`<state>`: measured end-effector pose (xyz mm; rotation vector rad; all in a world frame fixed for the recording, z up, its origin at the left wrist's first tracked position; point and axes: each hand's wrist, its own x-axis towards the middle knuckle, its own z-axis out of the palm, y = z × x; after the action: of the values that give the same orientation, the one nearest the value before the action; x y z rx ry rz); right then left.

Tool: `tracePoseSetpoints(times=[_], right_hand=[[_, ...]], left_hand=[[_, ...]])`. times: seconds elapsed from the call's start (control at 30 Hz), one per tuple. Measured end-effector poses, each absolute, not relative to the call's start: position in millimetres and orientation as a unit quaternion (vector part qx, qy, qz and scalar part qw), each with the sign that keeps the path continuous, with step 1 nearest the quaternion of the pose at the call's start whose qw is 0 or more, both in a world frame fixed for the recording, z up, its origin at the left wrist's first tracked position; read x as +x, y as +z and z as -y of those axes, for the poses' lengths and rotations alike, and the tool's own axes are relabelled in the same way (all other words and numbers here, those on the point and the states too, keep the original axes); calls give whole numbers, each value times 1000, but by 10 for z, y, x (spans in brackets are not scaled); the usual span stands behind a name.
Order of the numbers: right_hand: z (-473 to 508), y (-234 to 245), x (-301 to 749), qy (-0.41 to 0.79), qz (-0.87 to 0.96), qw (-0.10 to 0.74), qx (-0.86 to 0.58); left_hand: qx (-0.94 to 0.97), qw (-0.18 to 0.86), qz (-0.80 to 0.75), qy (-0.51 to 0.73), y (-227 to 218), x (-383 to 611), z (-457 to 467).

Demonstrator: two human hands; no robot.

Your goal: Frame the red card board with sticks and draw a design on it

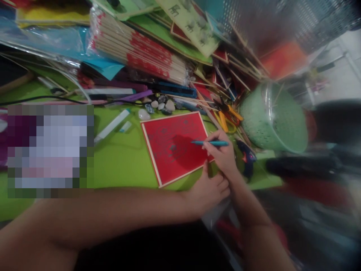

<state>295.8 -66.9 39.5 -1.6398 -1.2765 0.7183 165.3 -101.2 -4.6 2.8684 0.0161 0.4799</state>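
Note:
A red rectangular card (186, 130) with pale wooden strips along its edges lies tilted on the green tabletop. Dark line drawings with small flower-like shapes cover part of its face. My right hand (222, 150) pinches a teal pen (218, 143), its tip over the right part of the card; whether it touches cannot be made out. Below it, my left hand (211, 188) rests at the card's lower right edge, thumb against the border and fingers loosely apart. A white marker (114, 124) lies left of the card, its small cap (125, 127) beside it.
Pebbles (160, 104) and pens lie behind the card. A packet of wooden sticks (141, 49) sits farther back. Orange-handled pliers (225, 119) and a green basket (273, 116) stand to the right. A black cable (70, 100) crosses the left side. A blurred-out patch (50, 150) covers something there.

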Motion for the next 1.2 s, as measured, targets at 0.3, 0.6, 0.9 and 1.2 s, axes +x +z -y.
tracePoseSetpoints(times=[0.3, 0.6, 0.9, 1.2], right_hand=[[677, 395, 2965, 294, 527, 444, -662], [671, 413, 2954, 303, 534, 437, -658], [665, 454, 2920, 312, 534, 424, -662], [683, 471, 2927, 333, 527, 423, -657]], left_hand=[[977, 114, -4, 181, -66, 1660, 1016], [980, 107, -3, 165, -61, 1649, 1016], [980, 114, -4, 165, -36, 1635, 1005], [979, 119, -6, 166, -15, 1631, 991]])
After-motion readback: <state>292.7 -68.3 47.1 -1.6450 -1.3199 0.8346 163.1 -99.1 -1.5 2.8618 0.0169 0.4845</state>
